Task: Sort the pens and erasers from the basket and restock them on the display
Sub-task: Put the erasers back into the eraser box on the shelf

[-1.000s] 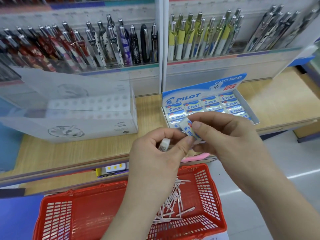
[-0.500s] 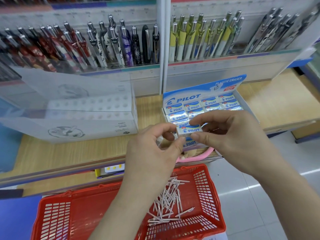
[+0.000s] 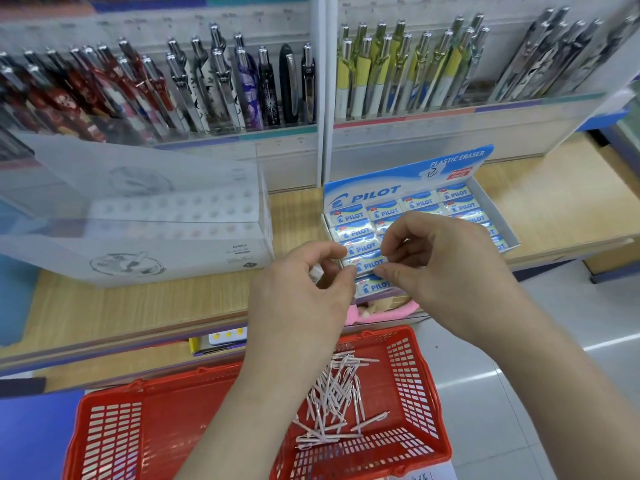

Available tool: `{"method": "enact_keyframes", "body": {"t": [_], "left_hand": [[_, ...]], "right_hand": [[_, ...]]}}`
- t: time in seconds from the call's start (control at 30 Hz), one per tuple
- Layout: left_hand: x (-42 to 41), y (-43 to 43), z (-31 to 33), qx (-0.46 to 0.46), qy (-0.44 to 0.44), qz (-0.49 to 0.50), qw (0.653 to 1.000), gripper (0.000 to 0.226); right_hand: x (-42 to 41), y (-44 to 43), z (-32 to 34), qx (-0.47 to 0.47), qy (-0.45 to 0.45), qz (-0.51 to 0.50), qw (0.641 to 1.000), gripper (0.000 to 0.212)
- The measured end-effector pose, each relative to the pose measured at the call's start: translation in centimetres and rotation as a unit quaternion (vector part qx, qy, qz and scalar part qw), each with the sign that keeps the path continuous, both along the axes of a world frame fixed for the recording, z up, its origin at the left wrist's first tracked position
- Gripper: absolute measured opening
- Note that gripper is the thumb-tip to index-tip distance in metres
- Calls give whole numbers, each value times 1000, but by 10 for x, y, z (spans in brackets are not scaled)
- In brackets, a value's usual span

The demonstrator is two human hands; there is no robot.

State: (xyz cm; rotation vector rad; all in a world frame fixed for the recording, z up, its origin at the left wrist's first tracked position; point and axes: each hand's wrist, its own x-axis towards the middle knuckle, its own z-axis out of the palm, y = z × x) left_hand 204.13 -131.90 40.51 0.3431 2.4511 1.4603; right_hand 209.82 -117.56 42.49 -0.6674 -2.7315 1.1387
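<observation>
A blue-and-white Pilot eraser box [image 3: 485,202] stands on the wooden shelf, filled with rows of wrapped erasers. One wrapped eraser [image 3: 365,263] lies level in the front left column. My right hand [image 3: 446,271] pinches its right end between thumb and forefinger, and my left hand [image 3: 301,296] touches its left end. Another small eraser [image 3: 317,273] is tucked in my left hand's curled fingers. Below, a red basket [image 3: 433,393] holds a loose pile of thin white pens [image 3: 332,400].
Racks of upright pens [image 3: 221,88] line the back wall above the shelf. A translucent pen holder box [image 3: 156,237] with round holes stands at the left. Something pink [image 3: 363,311] lies at the shelf's front edge. Grey floor lies at the right.
My right hand turned the eraser flat and brought it down from mid-air into the box's front left column. My left hand followed, keeping its small eraser.
</observation>
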Motion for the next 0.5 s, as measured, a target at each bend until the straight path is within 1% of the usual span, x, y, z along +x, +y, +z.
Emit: {"method": "enact_keyframes", "body": {"t": [0.1,0.17,0.2,0.27,0.33,0.37,0.43,0.5], "left_hand": [[1,-3,3,13,8,-22,1000,17],[3,-9,9,41,-4,-42,998,24],[5,-12,12,70,-25,-48,996,26],[10,-18,20,162,-87,-45,982,25],[18,-18,28,254,-145,-33,956,16],[21,-15,31,282,-161,-28,946,11],[28,-8,34,310,-187,-12,932,9],[32,0,36,326,-218,13,920,12]], "right_hand": [[2,0,2,6,4,-3,1000,22],[7,1,6,-35,28,-29,999,16],[10,1,9,-72,46,-45,995,13],[18,-1,17,-173,73,-61,980,10],[27,-9,24,-299,76,-42,950,10],[32,-15,27,-351,68,-18,934,16],[38,-27,30,-409,60,32,910,26],[41,-35,30,-427,76,27,901,29]]}}
